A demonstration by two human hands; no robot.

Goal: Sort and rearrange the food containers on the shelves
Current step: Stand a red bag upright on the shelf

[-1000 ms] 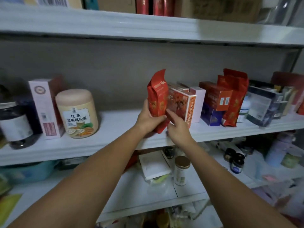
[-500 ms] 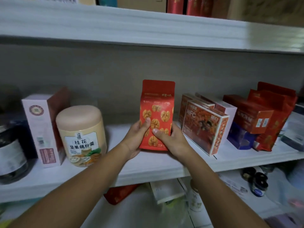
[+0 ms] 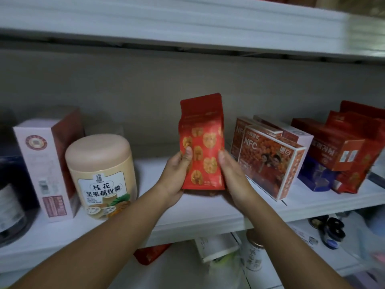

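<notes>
A red walnut bag (image 3: 203, 140) stands upright, facing me, over the middle of the white shelf (image 3: 187, 217). My left hand (image 3: 177, 174) grips its lower left side with the thumb on the front. My right hand (image 3: 231, 174) grips its lower right side. To the left stand a beige jar (image 3: 102, 176) with a rounded lid and a tall pink box (image 3: 48, 165). To the right lean two red NFC boxes (image 3: 270, 161), then a red box (image 3: 333, 147) on a blue box (image 3: 316, 176) and more red bags (image 3: 362, 151).
A dark jar (image 3: 10, 207) sits at the far left edge. Another white shelf (image 3: 166, 19) runs overhead. On the shelf below lie a red pouch (image 3: 150, 253), a white box (image 3: 216, 247), a capped tin (image 3: 253, 257) and small dark jars (image 3: 333, 230).
Both hands pulled the red bag away from the NFC boxes, turned its front toward me and brought it to the middle of the shelf. The view moved closer and left.
</notes>
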